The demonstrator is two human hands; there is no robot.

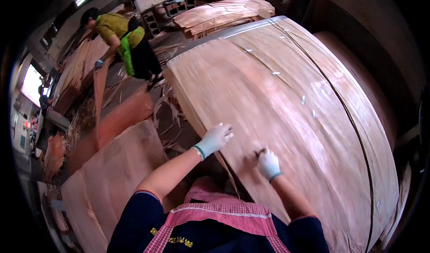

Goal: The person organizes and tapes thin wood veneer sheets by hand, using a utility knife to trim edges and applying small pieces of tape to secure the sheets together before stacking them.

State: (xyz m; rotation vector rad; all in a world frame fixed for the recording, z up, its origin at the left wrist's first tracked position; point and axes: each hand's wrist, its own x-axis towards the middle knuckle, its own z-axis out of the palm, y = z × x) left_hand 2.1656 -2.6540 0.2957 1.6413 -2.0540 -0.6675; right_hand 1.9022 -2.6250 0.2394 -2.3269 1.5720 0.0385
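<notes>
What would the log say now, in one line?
left hand: at edge of wood sheet | right hand: over wood sheet, grip unclear | co-worker: holding wood strip

Find broad sheet stack [251,91] from centre out to 3 o'clock. Note left hand [216,139] at its left edge, just below centre; right hand [269,164] over its top, toward 4 o'clock. See low sheet pile [224,13] at 12, beyond the stack; co-worker [121,31] at 10, second pile [75,73] just left. Note flat sheets [118,170] at 8, left of both hands; loose scraps [167,143] between these and the stack, toward 9.
</notes>
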